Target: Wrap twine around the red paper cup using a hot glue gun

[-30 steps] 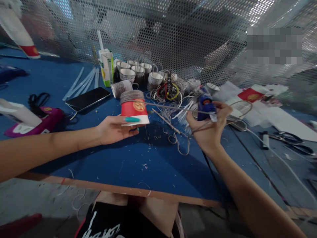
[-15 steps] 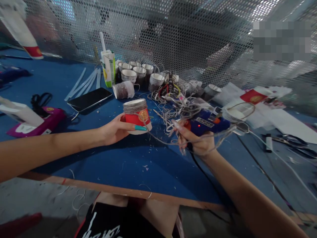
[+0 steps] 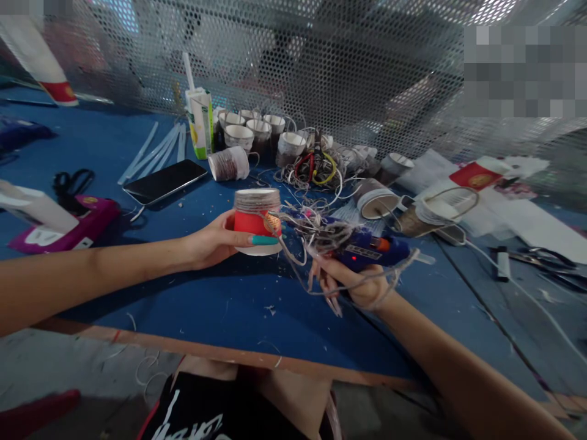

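My left hand (image 3: pixel 217 240) grips a red and white paper cup (image 3: pixel 247 225) upright, thumb across its front. Grey cord (image 3: pixel 257 200) is wound round the cup's upper part, and a loose length (image 3: pixel 293 260) runs from the cup to my right hand. My right hand (image 3: pixel 355 281) is closed round the handle of a blue glue gun (image 3: pixel 367 249) with a small red light. Tangled strands cling to the gun's front. Its nozzle points left at the cup's right side; whether it touches is hard to see.
Several cord-wrapped cups (image 3: pixel 238 137) stand at the back beside a drink carton (image 3: pixel 200 125). Pliers (image 3: pixel 316 160) lie in tangled cord. A phone (image 3: pixel 166 181), clear glue sticks (image 3: pixel 153 150) and a purple glue gun (image 3: pixel 85 226) are at left, scissors (image 3: pixel 550 260) at right. Perforated metal (image 3: pixel 321 73) stands behind.
My right hand has brought the glue gun left, its nozzle now by the cup. The cup has shifted slightly right and turned a little. A cup lying behind the gun has come into view.
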Available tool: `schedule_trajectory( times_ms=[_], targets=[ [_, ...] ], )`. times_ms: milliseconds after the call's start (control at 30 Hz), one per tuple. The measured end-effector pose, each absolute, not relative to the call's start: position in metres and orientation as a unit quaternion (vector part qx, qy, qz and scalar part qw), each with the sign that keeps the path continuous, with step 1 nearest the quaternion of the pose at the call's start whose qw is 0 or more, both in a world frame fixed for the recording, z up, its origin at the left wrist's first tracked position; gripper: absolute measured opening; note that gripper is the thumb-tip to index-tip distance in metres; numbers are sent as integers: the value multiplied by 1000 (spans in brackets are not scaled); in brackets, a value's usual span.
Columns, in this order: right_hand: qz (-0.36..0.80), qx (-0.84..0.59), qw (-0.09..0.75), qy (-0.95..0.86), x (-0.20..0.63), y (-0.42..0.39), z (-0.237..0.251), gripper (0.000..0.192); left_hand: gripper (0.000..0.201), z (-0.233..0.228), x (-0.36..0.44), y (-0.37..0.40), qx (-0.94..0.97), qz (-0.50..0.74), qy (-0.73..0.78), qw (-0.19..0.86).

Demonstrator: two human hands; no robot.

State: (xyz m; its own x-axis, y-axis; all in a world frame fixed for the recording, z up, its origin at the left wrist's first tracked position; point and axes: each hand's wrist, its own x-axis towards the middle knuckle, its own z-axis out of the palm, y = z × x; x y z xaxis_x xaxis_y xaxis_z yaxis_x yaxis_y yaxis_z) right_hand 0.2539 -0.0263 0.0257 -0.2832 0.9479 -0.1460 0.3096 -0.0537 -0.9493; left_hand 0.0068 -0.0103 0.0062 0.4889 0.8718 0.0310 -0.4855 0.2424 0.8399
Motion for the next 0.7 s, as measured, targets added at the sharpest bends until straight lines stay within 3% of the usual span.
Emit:
schedule_trajectory(
  times_ms=[500,700],
  targets=[
    [487,-515,274,-650,252,-30,37,61,48,9,9,-11,410,452,219,761],
    [496,-517,258,-648,249,-27,40,52,54,9,8,-11,397,452,251,758]
  ],
)
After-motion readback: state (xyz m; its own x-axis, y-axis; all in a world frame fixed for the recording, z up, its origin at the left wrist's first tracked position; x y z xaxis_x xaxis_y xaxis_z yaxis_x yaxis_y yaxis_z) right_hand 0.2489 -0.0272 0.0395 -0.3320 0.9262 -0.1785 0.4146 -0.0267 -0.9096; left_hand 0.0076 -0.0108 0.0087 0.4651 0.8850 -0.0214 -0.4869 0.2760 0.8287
